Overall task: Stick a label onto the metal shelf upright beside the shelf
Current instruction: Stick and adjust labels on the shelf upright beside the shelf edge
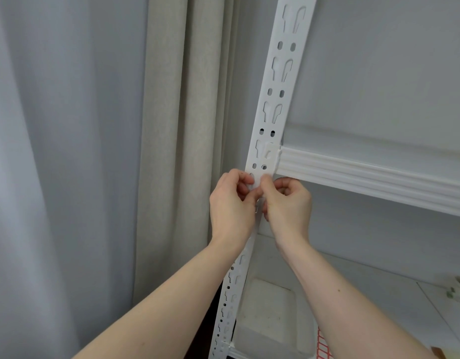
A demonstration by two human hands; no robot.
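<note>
At the centre of the frame, the left hand (232, 203) and right hand (288, 203) pinch a small white label (257, 183) against the white metal upright (271, 104), just below the shelf beam (366, 174). Curtains (172, 125) hang at left.

soft, even, diffuse light with no glare; faint shadows beneath the shelf beam (366, 177). wide-angle distortion bows the upright (273, 99); detail slightly soft throughout.

Beige curtain (177, 151) left, white tray (273, 320) on lower shelf
</note>
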